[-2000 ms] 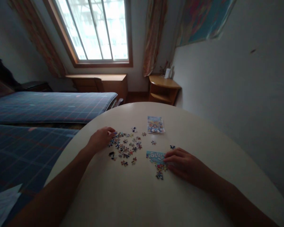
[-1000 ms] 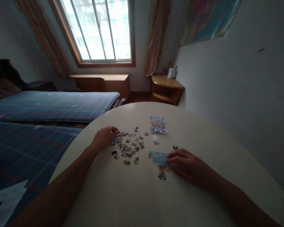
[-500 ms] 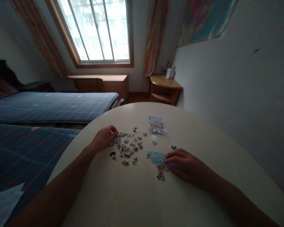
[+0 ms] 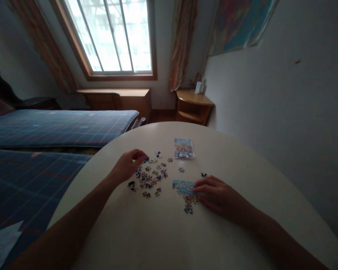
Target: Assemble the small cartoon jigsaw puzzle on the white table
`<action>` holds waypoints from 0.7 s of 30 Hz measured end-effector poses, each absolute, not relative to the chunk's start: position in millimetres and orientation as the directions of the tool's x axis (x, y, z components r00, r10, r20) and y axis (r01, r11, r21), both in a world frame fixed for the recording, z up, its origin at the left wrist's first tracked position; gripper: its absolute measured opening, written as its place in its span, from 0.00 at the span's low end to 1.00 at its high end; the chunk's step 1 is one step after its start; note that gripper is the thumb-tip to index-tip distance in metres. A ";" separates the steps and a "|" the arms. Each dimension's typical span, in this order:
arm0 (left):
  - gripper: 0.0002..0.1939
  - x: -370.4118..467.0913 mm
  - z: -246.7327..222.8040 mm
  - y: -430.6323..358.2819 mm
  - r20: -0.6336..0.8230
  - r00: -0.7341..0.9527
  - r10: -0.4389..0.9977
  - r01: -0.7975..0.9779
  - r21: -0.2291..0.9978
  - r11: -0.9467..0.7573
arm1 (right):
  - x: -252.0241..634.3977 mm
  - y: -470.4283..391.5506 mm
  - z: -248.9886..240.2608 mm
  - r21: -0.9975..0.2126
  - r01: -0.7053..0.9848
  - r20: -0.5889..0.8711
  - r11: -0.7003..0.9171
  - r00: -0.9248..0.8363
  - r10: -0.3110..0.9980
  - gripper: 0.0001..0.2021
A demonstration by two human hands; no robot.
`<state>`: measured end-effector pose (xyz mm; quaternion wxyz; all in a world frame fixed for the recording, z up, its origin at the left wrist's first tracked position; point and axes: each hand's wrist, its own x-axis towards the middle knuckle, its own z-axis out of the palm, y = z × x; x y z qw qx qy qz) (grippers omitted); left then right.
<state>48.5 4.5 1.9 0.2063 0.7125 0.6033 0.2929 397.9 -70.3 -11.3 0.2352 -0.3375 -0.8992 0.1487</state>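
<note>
A loose pile of jigsaw pieces (image 4: 149,180) is spread over the left part of the pale round table (image 4: 169,240). At its far left edge is my left hand (image 4: 129,163), thumb and index finger pinched on a dark puzzle piece (image 4: 146,159). To the right lies a partly joined puzzle (image 4: 183,186), blue with white lettering along the top and a multicoloured strip reaching down. My right hand (image 4: 215,193) rests on its right side, fingers stretched out and covering that end. Just beyond those fingers is a single dark piece (image 4: 204,174).
A small printed picture sheet (image 4: 184,148) lies farther back on the table, with a lone piece (image 4: 181,170) in front of it. A bed with a plaid mattress (image 4: 64,125) stands to the left. Beyond are a wooden desk (image 4: 135,92) and a corner shelf (image 4: 195,96).
My left hand has shifted right along the pile's far side, and a dark piece now shows at its fingertips. My right hand stays on the joined puzzle. The view has turned slightly.
</note>
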 end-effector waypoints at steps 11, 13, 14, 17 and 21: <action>0.13 117.0 -0.5 -50.3 0.021 0.290 0.957 0.319 0.940 -0.117 | 365.3 -88.1 -5.3 -0.486 0.638 0.453 0.597 -0.400 0.796 0.05; 0.13 125.2 -1.5 -58.2 -0.010 0.318 0.948 0.295 0.951 -0.089 | 360.9 -91.8 -4.9 -0.506 0.632 0.452 0.587 -0.386 0.804 0.09; 0.13 128.8 -2.1 -61.7 -0.014 0.326 0.945 0.284 0.955 -0.084 | 359.0 -93.4 -4.6 -0.516 0.627 0.451 0.584 -0.381 0.807 0.11; 0.13 137.7 -3.7 -71.1 -0.030 0.354 0.935 0.260 0.963 -0.068 | 354.1 -97.2 -3.5 -0.547 0.596 0.453 0.588 -0.380 0.807 0.14; 0.13 144.9 -5.5 -79.2 -0.049 0.380 0.924 0.232 0.972 -0.044 | 351.2 -99.2 -3.8 -0.604 0.553 0.445 0.574 -0.363 0.819 0.10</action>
